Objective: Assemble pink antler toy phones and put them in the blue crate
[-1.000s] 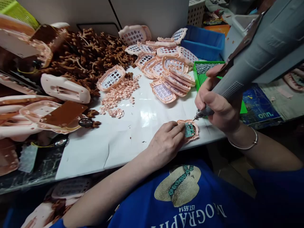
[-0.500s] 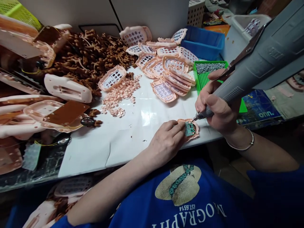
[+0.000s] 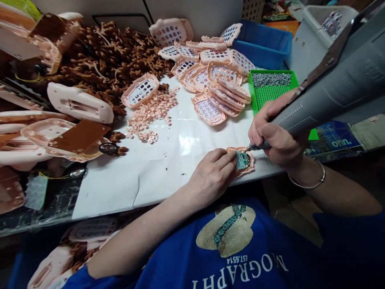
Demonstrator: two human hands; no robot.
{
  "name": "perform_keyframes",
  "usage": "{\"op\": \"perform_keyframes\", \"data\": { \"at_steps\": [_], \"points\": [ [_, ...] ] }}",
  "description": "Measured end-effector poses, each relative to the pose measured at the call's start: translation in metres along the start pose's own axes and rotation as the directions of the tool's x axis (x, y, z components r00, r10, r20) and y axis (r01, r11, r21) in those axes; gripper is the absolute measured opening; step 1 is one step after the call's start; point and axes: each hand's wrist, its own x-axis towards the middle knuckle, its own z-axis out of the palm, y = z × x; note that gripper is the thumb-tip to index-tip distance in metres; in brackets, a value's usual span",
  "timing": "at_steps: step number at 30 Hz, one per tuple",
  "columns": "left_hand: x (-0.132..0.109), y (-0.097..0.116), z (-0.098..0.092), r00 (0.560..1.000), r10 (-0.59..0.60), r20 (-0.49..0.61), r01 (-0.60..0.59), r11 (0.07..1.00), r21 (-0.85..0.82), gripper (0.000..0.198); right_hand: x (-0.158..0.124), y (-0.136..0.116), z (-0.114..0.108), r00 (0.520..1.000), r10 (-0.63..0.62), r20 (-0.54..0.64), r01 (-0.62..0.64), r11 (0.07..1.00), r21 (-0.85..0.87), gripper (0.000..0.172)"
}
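My right hand (image 3: 275, 132) is wrapped round a grey electric screwdriver (image 3: 319, 104), which slants down to the left. Its tip meets the upper right part of a small green circuit board (image 3: 243, 159). That board lies in a pink plastic shell (image 3: 250, 170) near the front edge of the white work surface (image 3: 180, 160). My left hand (image 3: 212, 174) grips the shell from the left, its fingers bent over the board's left side and hiding that part. Whether a screw sits under the tip is too small to tell.
Beyond my hands lie stacked pink shells with keypads (image 3: 215, 88), small pink plastic pieces (image 3: 147, 124) and a heap of brown parts (image 3: 120, 60). A green tray (image 3: 270, 94) holds screws. A blue bin (image 3: 264, 44) stands behind it; more shells (image 3: 81, 102) crowd the left.
The view has shifted slightly. My left hand still holds the shell, and the screwdriver tip stays at the board's upper right, with the tool tilted a little differently.
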Motion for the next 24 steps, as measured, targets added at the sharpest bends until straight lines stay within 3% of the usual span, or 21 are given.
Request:
{"op": "perform_keyframes", "data": {
  "at_steps": [6,9,15,19,24],
  "points": [
    [-0.001,-0.002,0.002,1.0,0.007,-0.019,-0.007,1.0,-0.015,0.014,0.005,0.003,-0.004,1.0,0.026,0.005,-0.026,0.997,0.069,0.027],
    [-0.004,-0.003,0.001,0.999,0.023,-0.025,-0.024,0.999,-0.028,0.017,0.017,-0.003,-0.013,0.999,-0.045,-0.01,0.044,0.999,-0.01,0.033],
    [-0.01,-0.004,-0.011,0.998,-0.05,0.028,0.052,0.997,-0.051,0.028,0.059,-0.004,-0.057,0.929,-0.337,-0.15,0.282,0.911,-0.3,0.032],
    [-0.013,-0.006,-0.013,0.993,-0.109,0.047,0.115,0.983,-0.14,0.03,0.074,0.013,-0.088,0.907,-0.353,-0.228,0.231,0.872,-0.433,0.034],
    [-0.014,-0.008,-0.011,0.992,-0.112,0.059,0.122,0.97,-0.211,0.031,0.074,0.034,-0.103,0.885,-0.38,-0.27,0.229,0.859,-0.458,0.041]
  ]
}}
